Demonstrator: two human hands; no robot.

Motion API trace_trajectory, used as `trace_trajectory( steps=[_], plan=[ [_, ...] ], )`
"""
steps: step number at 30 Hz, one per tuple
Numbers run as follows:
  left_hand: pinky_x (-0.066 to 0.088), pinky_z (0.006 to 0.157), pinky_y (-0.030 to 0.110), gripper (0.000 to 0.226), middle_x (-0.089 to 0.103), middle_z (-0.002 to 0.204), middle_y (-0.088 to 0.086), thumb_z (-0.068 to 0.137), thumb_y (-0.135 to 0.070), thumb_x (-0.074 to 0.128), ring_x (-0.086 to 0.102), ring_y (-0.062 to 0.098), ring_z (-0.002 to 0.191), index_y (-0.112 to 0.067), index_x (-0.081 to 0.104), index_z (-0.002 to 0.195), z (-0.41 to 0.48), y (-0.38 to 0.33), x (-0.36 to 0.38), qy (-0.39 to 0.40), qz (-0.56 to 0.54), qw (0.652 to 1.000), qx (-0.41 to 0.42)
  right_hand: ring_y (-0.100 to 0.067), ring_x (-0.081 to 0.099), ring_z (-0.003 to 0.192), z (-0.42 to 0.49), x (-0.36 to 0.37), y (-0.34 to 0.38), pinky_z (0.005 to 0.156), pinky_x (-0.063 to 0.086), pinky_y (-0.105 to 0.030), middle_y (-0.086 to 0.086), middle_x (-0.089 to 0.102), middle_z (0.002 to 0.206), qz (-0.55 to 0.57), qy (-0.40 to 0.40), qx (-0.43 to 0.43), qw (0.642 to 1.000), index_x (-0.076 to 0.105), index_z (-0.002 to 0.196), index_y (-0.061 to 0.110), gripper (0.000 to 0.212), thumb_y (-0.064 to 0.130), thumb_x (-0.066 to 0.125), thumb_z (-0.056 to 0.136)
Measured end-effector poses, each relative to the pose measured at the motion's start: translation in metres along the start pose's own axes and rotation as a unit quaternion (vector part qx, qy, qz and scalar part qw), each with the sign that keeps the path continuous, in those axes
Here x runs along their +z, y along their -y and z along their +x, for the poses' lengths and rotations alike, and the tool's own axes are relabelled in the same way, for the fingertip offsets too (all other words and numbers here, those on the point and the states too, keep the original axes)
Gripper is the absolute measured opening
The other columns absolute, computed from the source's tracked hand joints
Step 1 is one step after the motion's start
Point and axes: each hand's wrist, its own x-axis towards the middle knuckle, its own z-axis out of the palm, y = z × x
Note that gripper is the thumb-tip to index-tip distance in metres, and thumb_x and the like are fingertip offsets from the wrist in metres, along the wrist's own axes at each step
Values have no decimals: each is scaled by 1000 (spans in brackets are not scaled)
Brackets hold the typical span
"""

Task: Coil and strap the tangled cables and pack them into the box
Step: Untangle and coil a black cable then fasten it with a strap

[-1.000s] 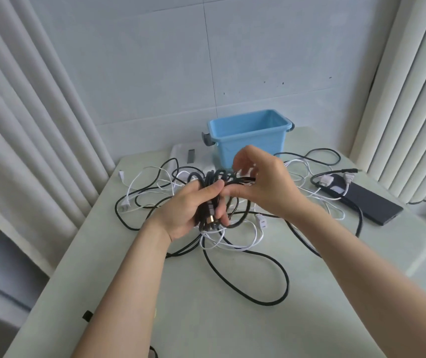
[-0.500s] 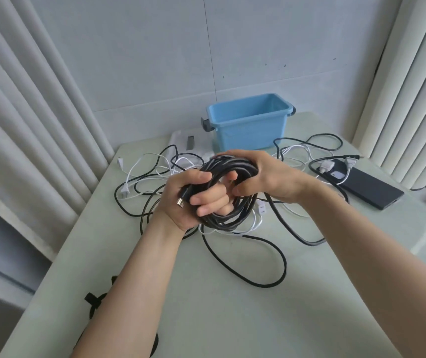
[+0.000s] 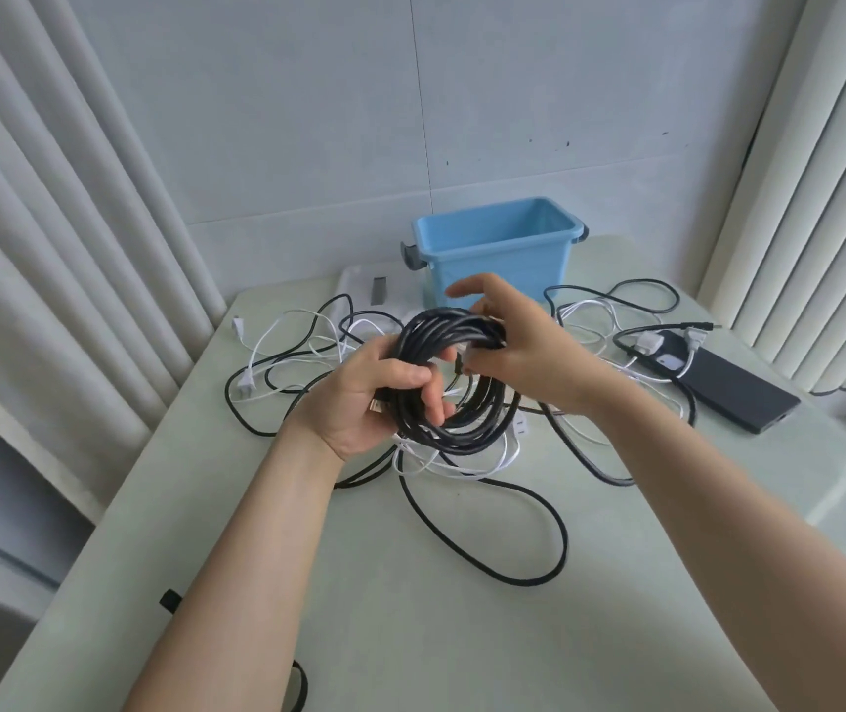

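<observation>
The left hand (image 3: pixel 374 398) has its fingers curled tight round the left side of a black coil (image 3: pixel 462 429). The right hand (image 3: pixel 518 346) grips the top of the same coil, with one finger poking out straight. Both hands hold it up above the desk (image 3: pixel 410 634).

The desk is pale green. At its far edge stands the blue box (image 3: pixel 498 264), open at the top. It sits right behind the hands, and the right hand is the closer one to it. The coil is a round ring of many loops, standing up and a bit tipped. To pack it, the hands would have to go forward and up over the box's front wall.

Under the coil lies a loose black cable (image 3: pixel 539 511) in a big loop. It is hard to tell if it joins the coil. White cables (image 3: pixel 287 326) are mixed in with it. No strap shows on the coil, so it probably needs tying first. A dark flat block (image 3: pixel 739 390) lies to the right.
</observation>
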Motion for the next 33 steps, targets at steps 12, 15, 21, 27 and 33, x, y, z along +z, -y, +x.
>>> trace_trajectory(
  steps=[12, 15, 21, 27, 33],
  plan=[
    [55, 93, 45, 59, 76, 87, 12, 69, -47, 84, 73, 31, 88, -4, 75, 108, 6, 3, 0, 1, -98, 995, -14, -17, 50, 71, 4, 11, -8, 67, 42, -32, -2, 55, 78, 76, -57, 60, 994, 60, 112, 19, 40, -9, 45, 87],
    [60, 87, 41, 59, 75, 76, 11, 55, -49, 92, 74, 26, 73, -8, 79, 96, 5, 3, 2, -37, -55, 996, -61, -20, 56, 83, 1, 15, -6, 75, 43, -33, -6, 64, 94, -97, -27, 12, 995, 54, 121, 19, 42, -6, 45, 88],
    [50, 60, 25, 30, 33, 41, -13, 72, -36, 83, 37, 5, 35, -13, 65, 80, 8, 1, 0, -45, -121, 991, -22, -17, 65, 77, -2, 10, -1, 70, 56, -35, -16, 63, 99, 27, 12, 20, 999, 51, 129, 17, 30, 8, 53, 100],
    [46, 59, 22, 29, 23, 45, -9, 98, -37, 54, 28, 7, 41, -23, 50, 73, 7, -9, -14, -176, -246, 952, 53, -21, 75, 73, -8, -31, -6, 70, 61, -32, -5, 75, 92, -82, 131, 96, 983, 63, 119, 18, 31, 14, 72, 90],
    [45, 65, 19, 30, 28, 50, -10, 101, -37, 53, 31, 7, 46, -22, 50, 75, -2, -25, -32, -271, -345, 881, 179, -19, 50, 60, 1, -61, -30, 62, 47, -36, 2, 56, 60, -330, -38, 60, 941, 57, 69, 19, 29, 34, 73, 88]
  ],
)
